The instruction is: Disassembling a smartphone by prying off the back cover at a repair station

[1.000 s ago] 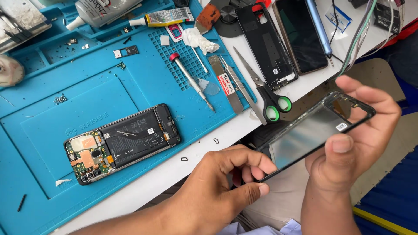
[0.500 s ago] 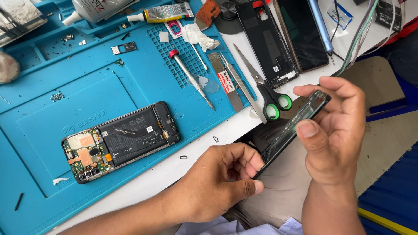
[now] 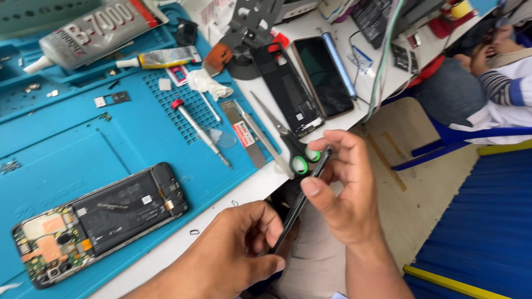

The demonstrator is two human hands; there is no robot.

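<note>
Both hands hold a thin black phone screen panel [image 3: 302,202], seen edge-on, just off the table's front edge. My right hand [image 3: 346,194] pinches its upper end between thumb and fingers. My left hand [image 3: 235,254] grips its lower end. An opened phone [image 3: 100,221] with its battery and circuit board bare lies on the blue work mat [image 3: 111,144], left of my left hand.
A red-tipped screwdriver [image 3: 199,132], scissors with green handles [image 3: 280,138], a metal pry tool [image 3: 243,135] and glue tubes [image 3: 94,33] lie on the mat. Two dark phones [image 3: 305,83] rest on the white table. Another person's arm [image 3: 504,83] is at the far right.
The screen panel has turned from showing its flat face to edge-on. My right hand has come down and left, closer to my left hand. The view has shifted right.
</note>
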